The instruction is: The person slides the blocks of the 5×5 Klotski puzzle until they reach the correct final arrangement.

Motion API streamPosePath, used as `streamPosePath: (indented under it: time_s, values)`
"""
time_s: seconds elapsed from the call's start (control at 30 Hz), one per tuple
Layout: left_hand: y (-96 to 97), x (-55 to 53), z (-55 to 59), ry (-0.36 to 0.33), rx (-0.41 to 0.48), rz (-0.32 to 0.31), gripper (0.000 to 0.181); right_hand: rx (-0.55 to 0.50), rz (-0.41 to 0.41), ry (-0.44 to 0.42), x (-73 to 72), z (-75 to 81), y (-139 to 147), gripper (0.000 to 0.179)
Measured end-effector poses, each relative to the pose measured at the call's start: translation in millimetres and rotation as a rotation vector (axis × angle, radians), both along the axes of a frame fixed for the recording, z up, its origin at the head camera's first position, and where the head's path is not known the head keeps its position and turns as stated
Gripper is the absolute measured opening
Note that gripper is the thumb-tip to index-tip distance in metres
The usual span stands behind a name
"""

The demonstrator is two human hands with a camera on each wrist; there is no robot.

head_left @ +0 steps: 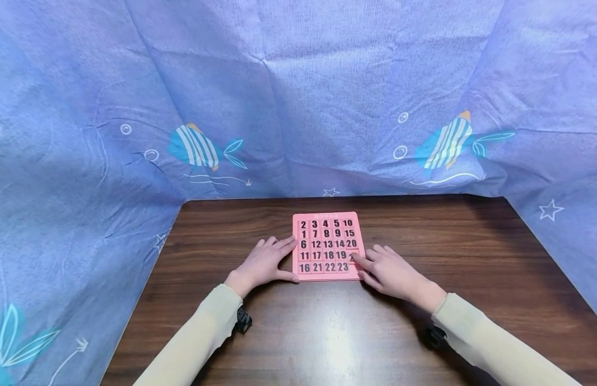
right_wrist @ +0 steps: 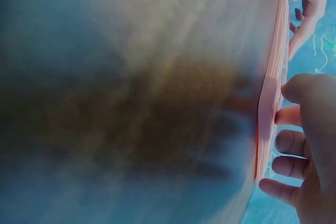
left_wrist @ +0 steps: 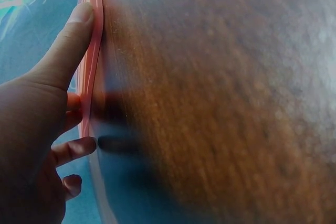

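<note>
A pink sliding number puzzle (head_left: 353, 276) lies flat on the table, its black-numbered tiles set in rows. My left hand (head_left: 263, 261) rests at its left side, the thumb at the bottom left corner and the index finger on the left edge. In the left wrist view the thumb touches the pink edge (left_wrist: 96, 40). From the right, my right hand (head_left: 392, 272) reaches over the frame with the index fingertip on a number tile (head_left: 351, 257) in the rightmost column. That fingertip hides part of the tile's number. Below this tile, the bottom right slot has no tile.
The dark wooden table (head_left: 221, 225) extends around the puzzle. A blue cloth (head_left: 322, 107) with fish prints hangs behind the table and at its sides. Black wrist cameras sit below both sleeves, the left camera (head_left: 243, 320) and the right camera (head_left: 435, 336).
</note>
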State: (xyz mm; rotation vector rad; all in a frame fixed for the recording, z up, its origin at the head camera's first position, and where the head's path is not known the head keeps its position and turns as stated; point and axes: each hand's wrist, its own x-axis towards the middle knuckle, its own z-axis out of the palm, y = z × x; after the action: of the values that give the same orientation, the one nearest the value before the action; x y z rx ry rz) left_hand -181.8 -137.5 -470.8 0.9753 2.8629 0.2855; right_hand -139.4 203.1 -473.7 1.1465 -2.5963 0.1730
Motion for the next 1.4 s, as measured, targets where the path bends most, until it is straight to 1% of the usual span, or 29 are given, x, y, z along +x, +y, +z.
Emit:
streamPosePath:
  time_s: [0.23,0.37,0.47,0.67,0.77,0.9,1.1,1.23,1.33,1.4]
  values:
    - [-1.0,-0.6,-0.1,0.006,-0.002,-0.006,0.1,-0.028,0.069,0.019,9.1,-1.3,1,0.033]
    - [-0.7,-0.2,0.2,0.001,0.003,-0.004,0.099,-0.043,0.075,0.021,6.5,1.0,1,0.029]
    - [-0.3,0.2,0.3,0.001,0.011,-0.004,0.099,-0.041,0.043,0.017,-1.1,3.4,1,0.03]
    - [0.0,0.8,-1.6,-0.005,0.004,-0.004,0.1,0.027,-0.081,0.006,-20.2,5.3,2,0.039]
    - [-0.3,0.7,-2.0,-0.005,0.005,-0.003,0.1,0.054,-0.101,-0.016,-24.7,6.1,3,0.039]
    - [-0.8,0.2,-0.8,-0.002,0.006,0.002,0.1,0.054,-0.083,-0.027,-22.9,7.4,4,0.039]
    - [-1.0,-0.2,-0.4,-0.008,-0.001,0.005,0.101,0.02,-0.023,-0.009,-12.4,6.6,7,0.038]
    - [-1.0,-0.8,-0.8,-0.008,-0.006,0.008,0.101,0.021,-0.014,-0.032,-5.6,6.5,9,0.039]
    - [-0.7,-0.8,-1.1,-0.007,-0.007,0.008,0.101,0.013,-0.012,-0.036,-5.8,7.0,9,0.038]
    - [-0.2,-0.5,-1.0,-0.01,-0.006,0.007,0.101,0.002,-0.008,-0.026,-9.9,6.5,9,0.036]
